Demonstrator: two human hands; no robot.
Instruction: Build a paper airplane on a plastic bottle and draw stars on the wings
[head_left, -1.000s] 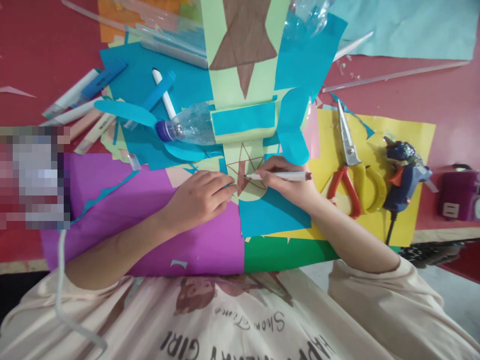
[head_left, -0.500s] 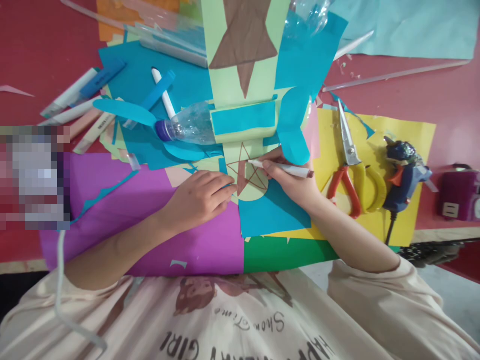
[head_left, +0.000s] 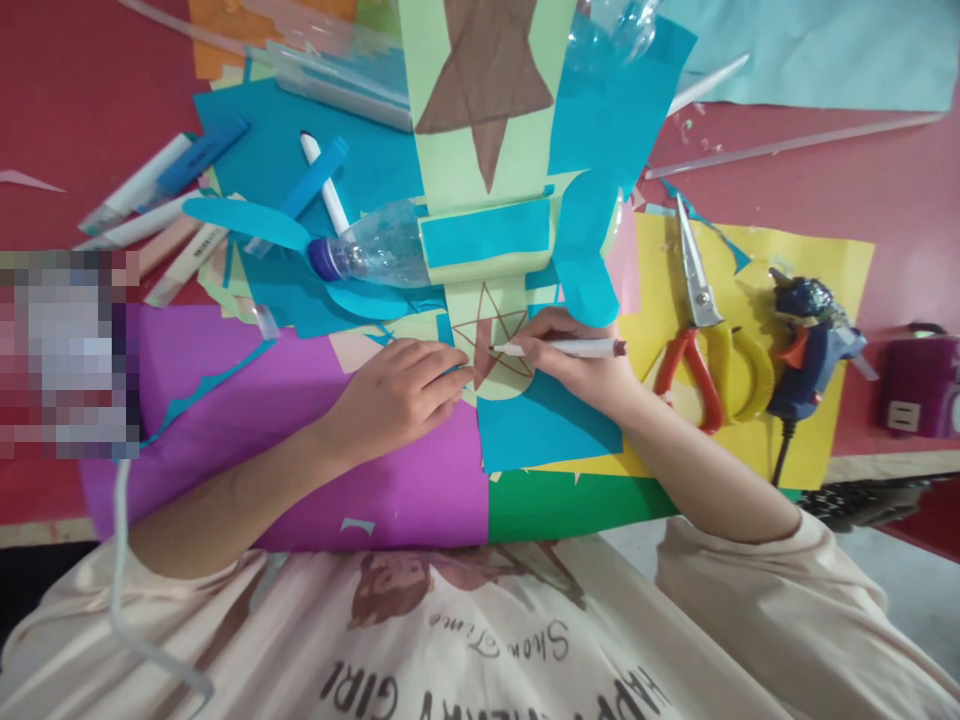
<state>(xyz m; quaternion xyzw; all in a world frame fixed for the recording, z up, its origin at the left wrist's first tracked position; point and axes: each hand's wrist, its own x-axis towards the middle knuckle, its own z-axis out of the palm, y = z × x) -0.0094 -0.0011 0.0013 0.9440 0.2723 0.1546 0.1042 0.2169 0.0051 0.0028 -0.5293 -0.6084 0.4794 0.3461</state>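
Observation:
My right hand (head_left: pixel 581 360) grips a white marker (head_left: pixel 596 348) with a brown end, its tip on a star outline (head_left: pixel 504 368) drawn on the rounded end of a pale green paper strip (head_left: pixel 442 170). Part of that star is filled in brown. My left hand (head_left: pixel 401 395) lies flat with fingers stretched out, fingertips at the strip's left edge. Just beyond, a clear plastic bottle (head_left: pixel 390 248) with a purple cap lies sideways on the strip, with a blue paper band (head_left: pixel 487 235) around it. Blue paper petals stick out at both its ends. Farther up the strip is a large brown star (head_left: pixel 487 85).
Several markers (head_left: pixel 199 160) lie at the left on blue paper and the red table. To the right, scissors (head_left: pixel 697 310) with red and yellow handles and a blue glue gun (head_left: pixel 806 350) rest on yellow paper (head_left: pixel 836 300). Purple paper (head_left: pixel 300 390) lies under my left arm.
The marker tip has moved slightly down and left within the star, and my right hand has shifted with it. My left hand stays in place.

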